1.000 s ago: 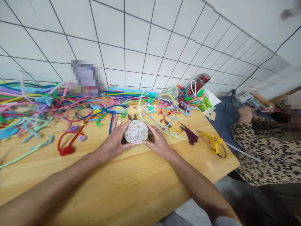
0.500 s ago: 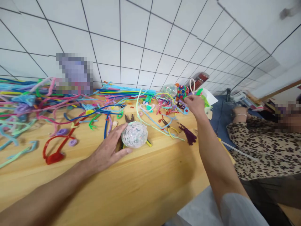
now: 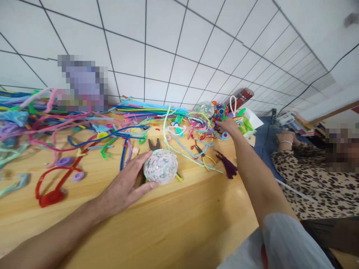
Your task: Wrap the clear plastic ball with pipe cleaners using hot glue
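Note:
My left hand (image 3: 126, 183) curves its thumb and fingers around a clear, speckled ball (image 3: 160, 166) that rests on the table. Pliers with dark jaws (image 3: 154, 144) lie partly hidden behind that ball. At the far right of the pile, my right hand (image 3: 227, 127) bends its fingers down together among small craft pieces. Its fingertips are hidden, so what they hold cannot be made out. Just beyond them sit a colourful studded ball (image 3: 220, 111) and another clear ball (image 3: 206, 109). A purple tassel (image 3: 228, 164) and yellow-handled pliers (image 3: 202, 153) lie nearer to me.
Pipe cleaners (image 3: 151, 109) in many colours run along the white tiled wall (image 3: 126, 56). A red pipe-cleaner loop (image 3: 52, 197) lies on the left of the wooden table (image 3: 168, 224). A red cylinder (image 3: 243, 99) stands at the back right. Another person's leopard-print sleeve (image 3: 294, 160) is beyond.
My right hand has dipped lower into the small pieces near the studded ball. My left hand stays around the clear ball. The view has shifted slightly.

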`<state>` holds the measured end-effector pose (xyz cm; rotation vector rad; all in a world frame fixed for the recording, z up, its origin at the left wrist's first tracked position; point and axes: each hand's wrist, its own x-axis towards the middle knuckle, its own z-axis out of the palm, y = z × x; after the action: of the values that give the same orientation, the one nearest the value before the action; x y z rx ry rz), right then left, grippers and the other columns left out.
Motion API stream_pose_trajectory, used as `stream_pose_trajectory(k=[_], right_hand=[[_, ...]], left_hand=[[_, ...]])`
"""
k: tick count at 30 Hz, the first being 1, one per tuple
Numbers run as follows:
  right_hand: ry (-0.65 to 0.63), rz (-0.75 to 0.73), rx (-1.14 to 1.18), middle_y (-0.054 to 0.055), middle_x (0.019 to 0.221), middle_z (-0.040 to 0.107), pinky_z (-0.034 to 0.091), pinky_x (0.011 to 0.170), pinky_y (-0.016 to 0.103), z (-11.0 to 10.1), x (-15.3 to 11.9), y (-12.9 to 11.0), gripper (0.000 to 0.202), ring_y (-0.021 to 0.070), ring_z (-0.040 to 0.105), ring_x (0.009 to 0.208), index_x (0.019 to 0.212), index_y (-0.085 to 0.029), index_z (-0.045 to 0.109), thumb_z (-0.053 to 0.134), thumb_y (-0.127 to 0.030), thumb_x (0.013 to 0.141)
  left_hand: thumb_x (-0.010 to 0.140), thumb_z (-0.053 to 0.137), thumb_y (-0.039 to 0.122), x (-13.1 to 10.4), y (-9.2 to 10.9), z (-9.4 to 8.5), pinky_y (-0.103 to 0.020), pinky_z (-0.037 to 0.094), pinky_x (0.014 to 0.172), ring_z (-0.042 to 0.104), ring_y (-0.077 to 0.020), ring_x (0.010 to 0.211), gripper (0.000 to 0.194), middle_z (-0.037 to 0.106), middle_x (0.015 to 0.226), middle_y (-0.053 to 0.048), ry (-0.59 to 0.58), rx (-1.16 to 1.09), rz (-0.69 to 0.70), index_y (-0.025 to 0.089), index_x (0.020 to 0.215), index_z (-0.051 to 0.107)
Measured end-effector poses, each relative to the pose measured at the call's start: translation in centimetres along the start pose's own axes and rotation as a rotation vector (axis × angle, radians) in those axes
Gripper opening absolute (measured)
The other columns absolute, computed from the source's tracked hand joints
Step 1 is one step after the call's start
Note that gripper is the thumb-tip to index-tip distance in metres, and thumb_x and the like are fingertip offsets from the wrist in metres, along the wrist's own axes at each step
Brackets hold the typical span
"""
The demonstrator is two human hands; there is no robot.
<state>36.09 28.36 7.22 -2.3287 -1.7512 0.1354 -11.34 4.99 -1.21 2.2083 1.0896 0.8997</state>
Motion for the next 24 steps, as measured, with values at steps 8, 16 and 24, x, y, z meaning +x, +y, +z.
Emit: stream_pose_trajectory(k=[8,16,24], right_hand=[[0.283,0.114,0.382,-0.003,0.050,0.058,0.045,0.051,0.025,-5.4,-0.1,2.3,0.012,0.0140,0.054,0.049,0.065,-0.020,0.063,0.066,-0.012,0.074],[0.284,0.054,0.709,-0.003,0.059,0.066,0.041,0.047,0.019,-6.9,-2.0,1.2,0.019,0.0102,0.056,0.050,0.075,-0.018,0.069,0.064,-0.002,0.067],[0.271,-0.048,0.852,-0.003,0.063,0.066,0.044,0.049,0.019,-8.4,-2.9,-0.3,0.018,0.0103,0.059,0.054,0.077,-0.019,0.070,0.068,-0.002,0.070]], left_hand=[[0.101,0.064,0.051,0.1,0.0,-0.1,-0.064,0.036,0.133,0.041,-0.0393,0.160,0.079,0.045,0.170,-0.015,-0.015,-0.045,-0.058,0.029,0.167,0.027],[0.102,0.062,0.051,0.1,0.0,-0.2,-0.068,0.032,0.133,0.037,-0.0409,0.162,0.079,0.042,0.171,-0.015,-0.017,-0.026,-0.036,0.030,0.168,0.025],[0.102,0.062,0.050,0.2,0.1,-0.2,-0.067,0.034,0.132,0.042,-0.0394,0.159,0.079,0.044,0.170,-0.014,-0.011,-0.019,-0.013,0.032,0.168,0.023]])
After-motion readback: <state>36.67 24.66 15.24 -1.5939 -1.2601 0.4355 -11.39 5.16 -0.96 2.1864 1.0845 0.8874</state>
